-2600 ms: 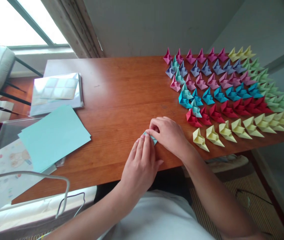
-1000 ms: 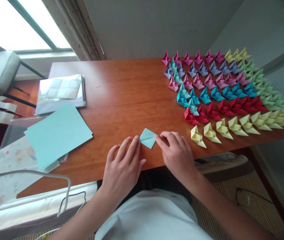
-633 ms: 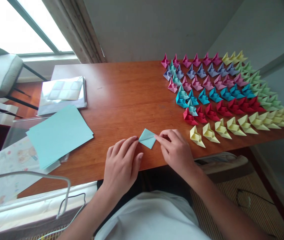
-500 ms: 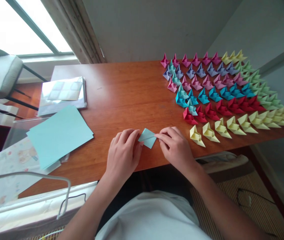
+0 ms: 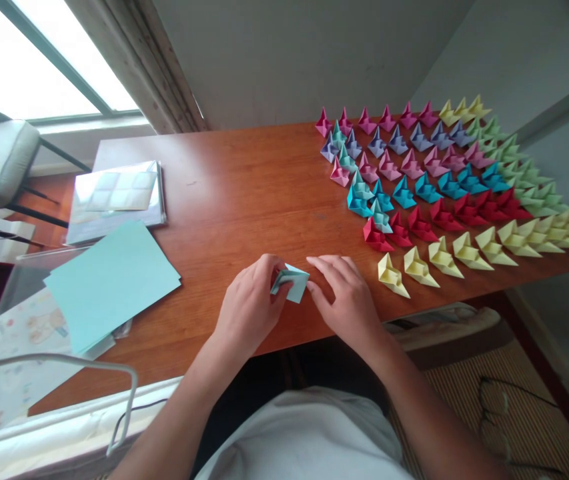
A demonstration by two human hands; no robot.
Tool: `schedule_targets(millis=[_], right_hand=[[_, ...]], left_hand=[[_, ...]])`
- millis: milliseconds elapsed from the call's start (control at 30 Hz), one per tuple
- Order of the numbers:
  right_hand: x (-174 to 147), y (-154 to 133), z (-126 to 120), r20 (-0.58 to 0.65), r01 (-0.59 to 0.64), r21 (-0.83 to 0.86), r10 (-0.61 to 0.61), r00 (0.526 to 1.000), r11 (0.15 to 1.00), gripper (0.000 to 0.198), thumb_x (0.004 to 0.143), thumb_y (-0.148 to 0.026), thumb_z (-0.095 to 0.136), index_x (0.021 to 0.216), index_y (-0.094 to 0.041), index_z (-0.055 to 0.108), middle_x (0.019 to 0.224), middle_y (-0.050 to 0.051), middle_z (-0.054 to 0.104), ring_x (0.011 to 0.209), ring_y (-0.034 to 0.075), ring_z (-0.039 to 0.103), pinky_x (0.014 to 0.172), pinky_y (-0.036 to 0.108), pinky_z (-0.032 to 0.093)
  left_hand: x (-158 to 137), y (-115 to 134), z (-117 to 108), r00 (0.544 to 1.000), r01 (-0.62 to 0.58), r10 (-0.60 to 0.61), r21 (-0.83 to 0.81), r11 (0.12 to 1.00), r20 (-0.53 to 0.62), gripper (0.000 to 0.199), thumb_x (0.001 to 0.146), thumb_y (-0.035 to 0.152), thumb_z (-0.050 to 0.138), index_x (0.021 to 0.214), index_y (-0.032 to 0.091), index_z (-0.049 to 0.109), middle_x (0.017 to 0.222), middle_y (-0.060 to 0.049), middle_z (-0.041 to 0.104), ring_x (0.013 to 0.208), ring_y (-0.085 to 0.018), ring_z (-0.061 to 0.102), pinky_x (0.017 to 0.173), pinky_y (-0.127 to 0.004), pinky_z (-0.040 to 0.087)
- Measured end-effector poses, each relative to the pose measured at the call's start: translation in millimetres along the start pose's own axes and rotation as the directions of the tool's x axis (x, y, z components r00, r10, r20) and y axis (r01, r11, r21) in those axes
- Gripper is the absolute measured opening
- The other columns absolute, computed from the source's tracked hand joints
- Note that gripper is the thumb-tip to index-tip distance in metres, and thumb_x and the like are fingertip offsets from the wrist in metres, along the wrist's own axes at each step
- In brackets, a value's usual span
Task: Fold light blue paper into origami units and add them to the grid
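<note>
A small piece of folded light-blue paper (image 5: pixel 298 283) stands tilted just over the near edge of the table, its layers slightly parted. My left hand (image 5: pixel 251 297) pinches its left side between thumb and fingers, which hide that part. My right hand (image 5: pixel 341 290) is beside the paper's right edge, thumb and fingers apart, with nothing held between them; whether the thumb tip brushes the paper I cannot tell. To the right, a row of yellow paper boats (image 5: pixel 444 257) begins close to my right hand.
Rows of folded paper boats in red (image 5: pixel 421 225), blue (image 5: pixel 404 193), pink, purple and green cover the table's right side. At left lie light-blue sheets (image 5: pixel 114 283), a printed paper (image 5: pixel 19 353) and a clear-covered stack (image 5: pixel 114 200). A white bent tube (image 5: pixel 134 393) crosses the lower left.
The paper lay flatter with both hands pinching it; now it is tilted up and its layers part. My right hand has let go and its fingers have spread. The view shifted slightly.
</note>
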State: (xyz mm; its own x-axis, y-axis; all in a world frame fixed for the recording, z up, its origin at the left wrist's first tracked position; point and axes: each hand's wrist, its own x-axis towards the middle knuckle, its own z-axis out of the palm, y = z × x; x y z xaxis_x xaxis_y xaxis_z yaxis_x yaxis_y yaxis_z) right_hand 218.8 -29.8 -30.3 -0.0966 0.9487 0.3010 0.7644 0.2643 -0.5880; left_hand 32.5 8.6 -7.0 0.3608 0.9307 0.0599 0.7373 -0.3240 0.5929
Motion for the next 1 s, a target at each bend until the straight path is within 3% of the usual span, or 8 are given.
schedule_targets(millis=[133,333,400,600,700,800,900,1000], right_hand=[[-4,-9,-2,0.002,-0.06,0.116,0.061,0.998,0.991,0.039,0.095,-0.027,0.058,0.134,-0.02,0.055,0.12,0.012,0.068,0.113,0.029,0.06,0.101,0.048,0.047],[-9,-21,-9,0.069,-0.209,0.461,0.2,0.977,0.862,0.017,0.093,-0.029,0.064,0.109,-0.023,0.066,0.104,0.005,0.073,0.096,0.021,0.067,0.088,0.036,0.053],[-9,-22,-10,0.094,-0.239,0.55,0.224,0.97,0.8,0.01,0.094,-0.029,0.063,0.098,-0.023,0.069,0.098,0.004,0.073,0.092,0.02,0.067,0.083,0.033,0.053],[-9,-22,-14,0.178,-0.343,0.642,0.302,0.936,0.686,0.015,0.094,-0.035,0.063,0.093,-0.023,0.07,0.09,0.003,0.072,0.084,0.019,0.067,0.076,0.031,0.053],[-7,-21,-18,0.233,-0.362,0.641,0.278,0.932,0.677,0.017,0.094,-0.037,0.062,0.093,-0.022,0.07,0.088,0.003,0.072,0.081,0.019,0.066,0.073,0.03,0.053],[-3,-21,-23,0.292,-0.38,0.638,0.246,0.924,0.669,0.019,0.094,-0.038,0.062,0.09,-0.021,0.07,0.083,0.002,0.07,0.078,0.018,0.065,0.07,0.029,0.051],[1,-22,-26,0.345,-0.412,0.685,0.231,0.91,0.601,0.021,0.093,-0.038,0.063,0.084,-0.021,0.069,0.079,0.0,0.068,0.076,0.016,0.062,0.068,0.027,0.048],[4,-24,-23,0.409,-0.481,0.749,0.253,0.877,0.457,0.023,0.091,-0.039,0.066,0.08,-0.019,0.067,0.074,-0.002,0.064,0.071,0.014,0.058,0.065,0.025,0.046]], left_hand=[[-9,3,-1,0.995,0.053,-0.08,-0.342,0.938,-0.066,0.027,0.088,0.019,0.063,0.114,0.023,0.058,0.096,0.0,0.072,0.08,-0.015,0.068,0.077,-0.027,0.054],[-20,13,1,0.973,0.158,-0.23,-0.8,0.579,0.026,0.019,0.083,0.027,0.074,0.098,0.019,0.066,0.099,-0.005,0.071,0.087,-0.018,0.07,0.079,-0.028,0.058],[-23,17,2,0.967,0.194,-0.242,-0.835,0.515,0.076,0.019,0.083,0.027,0.075,0.095,0.018,0.064,0.094,-0.005,0.069,0.085,-0.017,0.068,0.077,-0.027,0.058],[-26,17,3,0.979,0.152,-0.203,-0.768,0.622,0.028,0.025,0.084,0.028,0.073,0.105,0.02,0.061,0.112,-0.008,0.06,0.099,-0.019,0.063,0.077,-0.027,0.058],[-25,13,-3,0.967,0.252,-0.119,-0.793,0.555,0.224,0.027,0.086,0.03,0.072,0.108,0.019,0.062,0.101,-0.007,0.066,0.091,-0.018,0.065,0.078,-0.028,0.057],[-23,10,-10,0.931,0.331,-0.038,-0.797,0.505,0.363,0.02,0.085,0.032,0.073,0.094,0.015,0.066,0.086,-0.006,0.069,0.081,-0.017,0.065,0.073,-0.027,0.056],[-22,9,-11,0.909,0.378,-0.007,-0.815,0.439,0.417,0.019,0.083,0.031,0.076,0.085,0.014,0.069,0.081,-0.004,0.07,0.076,-0.016,0.065,0.071,-0.026,0.055],[-22,9,-7,0.912,0.386,-0.012,-0.847,0.366,0.41,0.017,0.081,0.029,0.079,0.084,0.014,0.072,0.082,-0.005,0.072,0.077,-0.016,0.067,0.075,-0.027,0.055]])
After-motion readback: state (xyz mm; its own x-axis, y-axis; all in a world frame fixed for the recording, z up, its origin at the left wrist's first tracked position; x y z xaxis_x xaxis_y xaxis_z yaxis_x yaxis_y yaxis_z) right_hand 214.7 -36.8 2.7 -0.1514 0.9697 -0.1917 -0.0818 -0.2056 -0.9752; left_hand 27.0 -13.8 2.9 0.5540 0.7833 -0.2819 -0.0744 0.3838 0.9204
